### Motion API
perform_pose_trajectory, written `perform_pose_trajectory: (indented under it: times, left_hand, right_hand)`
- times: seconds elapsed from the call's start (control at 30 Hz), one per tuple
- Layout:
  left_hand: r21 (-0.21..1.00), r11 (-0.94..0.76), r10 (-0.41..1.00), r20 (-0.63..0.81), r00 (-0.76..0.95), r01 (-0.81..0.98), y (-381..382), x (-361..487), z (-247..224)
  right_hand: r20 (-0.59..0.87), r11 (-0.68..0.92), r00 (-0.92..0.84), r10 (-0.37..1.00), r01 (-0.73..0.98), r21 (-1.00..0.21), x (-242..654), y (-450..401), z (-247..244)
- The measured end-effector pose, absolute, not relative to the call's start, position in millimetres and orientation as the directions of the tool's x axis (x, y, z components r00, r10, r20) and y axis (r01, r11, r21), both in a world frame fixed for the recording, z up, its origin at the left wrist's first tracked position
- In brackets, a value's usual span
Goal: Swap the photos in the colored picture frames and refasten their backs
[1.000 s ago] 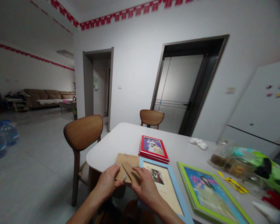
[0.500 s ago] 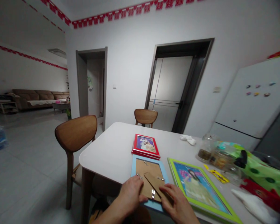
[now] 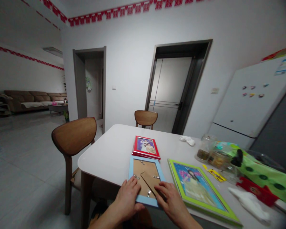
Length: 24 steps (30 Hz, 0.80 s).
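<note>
a white table with rounded corners carries a red picture frame lying face up, and just below it a blue picture frame lying face down, its brown backing showing. a green picture frame lies face up beside that. farther along are glass jars, a white cloth, a yellow packet, a green spotted bag, a red packet and a white plastic bag.

The frame's backing is matt brown cardboard with metal clips; the tabletop looks smooth and white.
</note>
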<state>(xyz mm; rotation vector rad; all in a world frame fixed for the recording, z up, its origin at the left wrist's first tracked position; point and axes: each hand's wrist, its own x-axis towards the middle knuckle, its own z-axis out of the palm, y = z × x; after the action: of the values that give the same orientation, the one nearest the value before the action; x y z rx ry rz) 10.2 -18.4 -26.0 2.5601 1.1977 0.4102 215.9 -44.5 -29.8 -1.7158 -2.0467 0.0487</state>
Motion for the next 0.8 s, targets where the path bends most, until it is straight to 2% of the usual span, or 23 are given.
perform_pose_trajectory:
  times: [0.2,0.53,0.8]
  left_hand:
    - [0.425,-0.616,0.771,0.15,0.619,0.663,-17,8,-23]
    - [0.475,-0.592,0.783,0.15,0.603,0.651,-18,6,-19]
    - [0.453,-0.568,0.807,0.145,0.572,0.687,-22,7,-18]
  right_hand:
    - [0.311,0.089,-0.001,0.95,0.959,-0.268,224,-18,-24]
    - [0.288,0.038,0.015,0.958,0.983,-0.179,224,3,-25]
    - [0.3,0.127,-0.04,0.953,0.953,-0.276,226,-1,-22]
